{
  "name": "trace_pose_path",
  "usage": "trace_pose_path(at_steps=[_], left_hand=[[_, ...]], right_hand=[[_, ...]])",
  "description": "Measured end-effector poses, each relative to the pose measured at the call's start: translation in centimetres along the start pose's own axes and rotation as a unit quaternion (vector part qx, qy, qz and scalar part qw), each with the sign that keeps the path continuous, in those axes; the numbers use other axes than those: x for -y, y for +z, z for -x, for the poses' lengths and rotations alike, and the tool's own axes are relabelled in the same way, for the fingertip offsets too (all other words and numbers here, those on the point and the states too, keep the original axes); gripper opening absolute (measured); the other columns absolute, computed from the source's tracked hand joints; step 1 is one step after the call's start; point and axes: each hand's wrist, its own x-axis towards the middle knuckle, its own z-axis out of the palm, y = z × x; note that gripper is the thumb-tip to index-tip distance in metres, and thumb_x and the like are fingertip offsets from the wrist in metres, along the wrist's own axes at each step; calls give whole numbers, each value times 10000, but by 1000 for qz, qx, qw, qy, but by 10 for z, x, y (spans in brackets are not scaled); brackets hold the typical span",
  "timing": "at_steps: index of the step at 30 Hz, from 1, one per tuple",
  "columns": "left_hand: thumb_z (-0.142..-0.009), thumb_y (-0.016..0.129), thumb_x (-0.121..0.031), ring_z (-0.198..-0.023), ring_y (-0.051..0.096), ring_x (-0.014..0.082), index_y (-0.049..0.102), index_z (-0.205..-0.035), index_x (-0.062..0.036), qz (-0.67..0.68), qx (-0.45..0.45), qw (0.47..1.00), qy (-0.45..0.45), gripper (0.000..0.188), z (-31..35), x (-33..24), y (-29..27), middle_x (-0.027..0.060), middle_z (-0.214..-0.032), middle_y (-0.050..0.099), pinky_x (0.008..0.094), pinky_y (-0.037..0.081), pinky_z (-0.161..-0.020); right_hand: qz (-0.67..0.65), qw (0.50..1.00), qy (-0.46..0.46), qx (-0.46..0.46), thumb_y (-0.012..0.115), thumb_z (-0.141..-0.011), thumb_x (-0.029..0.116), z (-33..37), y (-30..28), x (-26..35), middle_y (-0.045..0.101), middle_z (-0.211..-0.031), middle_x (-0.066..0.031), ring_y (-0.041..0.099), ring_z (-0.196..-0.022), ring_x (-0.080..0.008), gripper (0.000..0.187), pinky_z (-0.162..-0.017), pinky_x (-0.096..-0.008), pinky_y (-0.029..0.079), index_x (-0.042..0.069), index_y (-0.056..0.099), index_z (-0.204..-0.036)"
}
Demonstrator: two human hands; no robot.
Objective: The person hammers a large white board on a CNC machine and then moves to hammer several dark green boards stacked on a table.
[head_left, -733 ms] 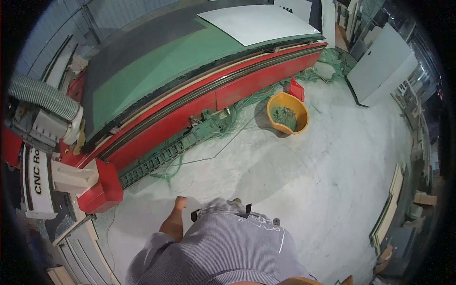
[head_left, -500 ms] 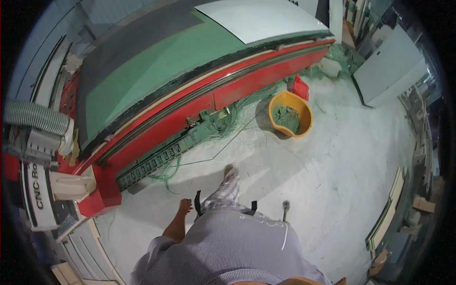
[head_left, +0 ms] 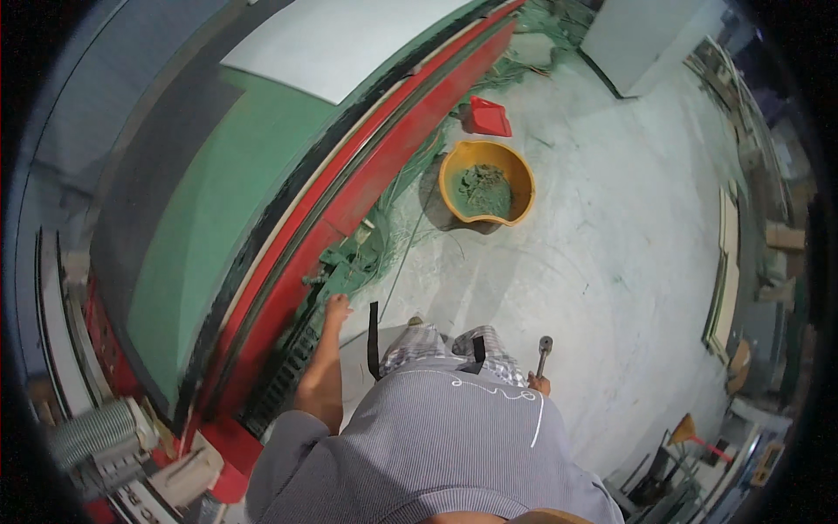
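My left hand is held out in front of me, beside the red side of a large machine table. Its fingers are loosely bent and a little apart, with nothing visible in them. Low at my right side, my right hand is closed around the handle of a ratchet wrench. The round metal head of the wrench points forward, away from me. My shirt partly hides that hand.
Ahead on the floor stands a yellow tub holding green dust and scraps, with a red dustpan behind it. A white sheet lies on the machine table. A pale cabinet stands farther off; boards lie at the right.
My view has turned to the right and moved nearer the yellow tub. My left hand has swung forward. The right hand now shows beside my shirt, with the wrench still in it.
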Motion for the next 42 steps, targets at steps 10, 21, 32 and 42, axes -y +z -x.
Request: trace_pose_path(at_steps=[10, 21, 32, 42], left_hand=[[-814, 518, -300, -527, 580, 201, 546, -968, -50, -94, 57, 994, 7, 295, -70, -79, 143, 58, -707, 545, 302, 416, -400], [-784, 583, -294, -598, 623, 247, 504, -1106, 9, -297, 166, 925, 170, 449, -49, -153, 445, 207, -949, 577, 346, 503, -533], [-822, 544, -280, -659, 633, 258, 531, -1060, 18, -272, 194, 936, 111, 381, -77, -297, 616, 158, -909, 602, 341, 493, -513], [-789, 560, -352, -737, 618, 230, 585, -956, 8, -317, 128, 932, 125, 398, -190, -342, 673, 150, -832, 615, 356, 490, -613]], right_hand=[[151, 985, 78, -21, 633, -739, 320, -68, -14, -21, 494, -467, -49, 468, -371, -144, 319, -367, -298, 374, 13, 588, -666], [58, 992, 101, -44, 627, -740, 317, -227, -124, 53, 501, -469, -56, 481, -380, -149, 320, -380, -301, 384, 8, 593, -666], [-38, 996, 70, -47, 594, -757, 303, -396, -208, 183, 547, -526, -101, 538, -451, -191, 304, -437, -330, 424, 4, 608, -701], [106, 994, 34, -1, 567, -763, 360, -569, -274, 346, 584, -611, -139, 579, -579, -260, 355, -532, -368, 443, 11, 619, -728]])
